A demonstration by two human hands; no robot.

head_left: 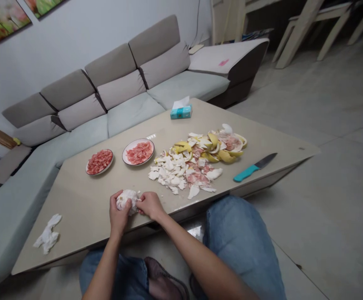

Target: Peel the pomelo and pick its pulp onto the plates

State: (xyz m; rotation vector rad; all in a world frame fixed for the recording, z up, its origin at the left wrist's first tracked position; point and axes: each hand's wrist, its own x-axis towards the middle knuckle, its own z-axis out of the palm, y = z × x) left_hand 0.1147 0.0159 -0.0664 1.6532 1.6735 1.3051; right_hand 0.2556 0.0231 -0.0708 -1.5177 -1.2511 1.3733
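Note:
A peeled pomelo [127,201], still coated in white pith, is at the near edge of the table. My left hand [118,212] is wrapped round its left side, thumb across the front. On its right side, my right hand [150,205] pinches at the white pith, fingers closed; the fingertips are partly hidden. To the right spreads a heap of white pith scraps [171,171], with yellow peel [228,156] and pinkish membranes [198,175] among them. Beyond the pomelo, pink pomelo flesh fills two plates, the left plate [110,165] and the right plate [131,146].
A knife [246,172] with a turquoise handle lies by the right front edge, blade pointing away to the right. At the back stands a tissue pack [181,111]. Crumpled tissue [48,234] lies at the left end of the table [84,208]. A sofa [134,108] runs behind.

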